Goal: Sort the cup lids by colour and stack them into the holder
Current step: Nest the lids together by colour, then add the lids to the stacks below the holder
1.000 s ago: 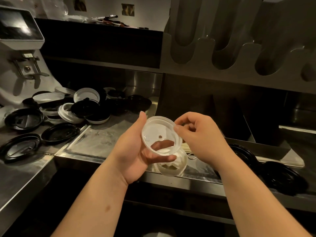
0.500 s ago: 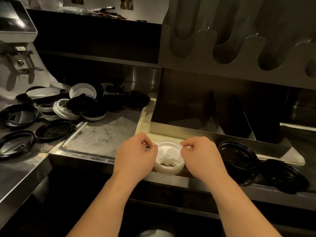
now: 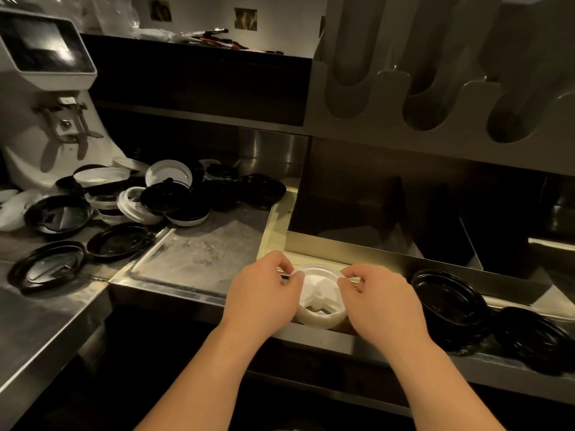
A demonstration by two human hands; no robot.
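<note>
In the head view, the left hand [image 3: 264, 293] and right hand [image 3: 379, 303] pinch with curled fingers opposite rims of the white lid stack [image 3: 322, 303] on the steel counter [image 3: 202, 253], with black lid stacks [image 3: 448, 303] at 3 o'clock, a mixed lid pile [image 3: 161, 197] at 10 o'clock and the slotted holder [image 3: 389, 88] at 1 o'clock.

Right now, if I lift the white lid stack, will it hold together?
Probably light: the white lid stack looks like thin plastic, and the left hand and right hand pinch it by fingertips. Its lids seem nested, so likely yes. Near the counter edge, a push might tip it.
</note>
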